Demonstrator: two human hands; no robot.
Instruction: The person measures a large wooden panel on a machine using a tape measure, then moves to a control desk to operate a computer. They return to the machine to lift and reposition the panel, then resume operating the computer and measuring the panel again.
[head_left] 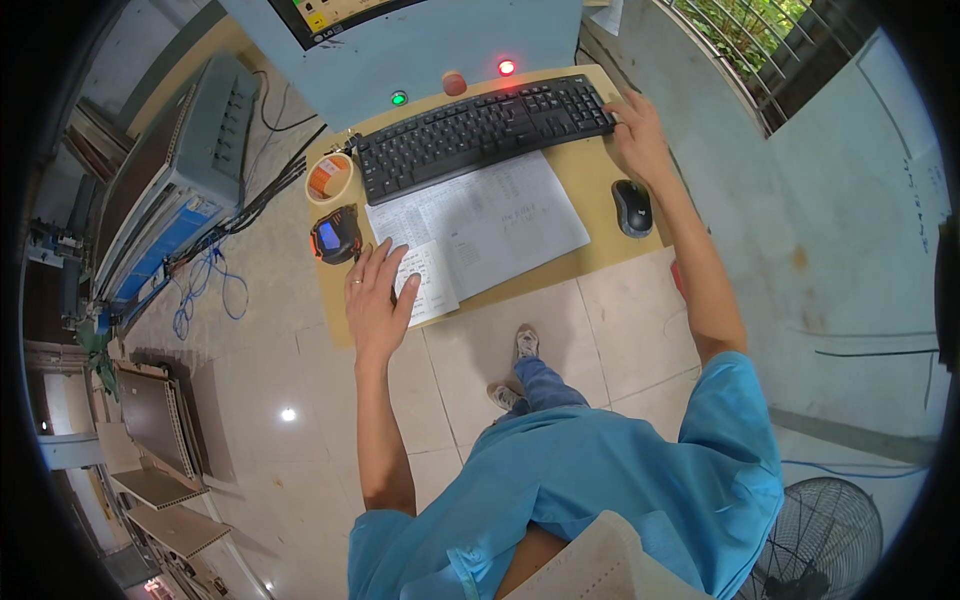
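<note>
My left hand (376, 308) lies at the left of a small board, its fingers apart on the edge of a small white printed slip (430, 285). Under that slip is a larger printed sheet (510, 220) with some handwriting. My right hand (640, 135) is at the right end of a black keyboard (470, 135), fingertips on or just above the number keys and grasping nothing. A black mouse (632, 208) sits below my right wrist. Near my left fingers stands a black and orange tape measure (335, 236), with a roll of tape (330, 178) beyond it.
Beyond the keyboard rises a blue cabinet with a screen (350, 15), a green button (400, 98), a red knob (454, 83) and a lit red lamp (507, 67). Grey equipment (210, 130) with cables stands left. A fan (825, 535) is at lower right, beside the wall.
</note>
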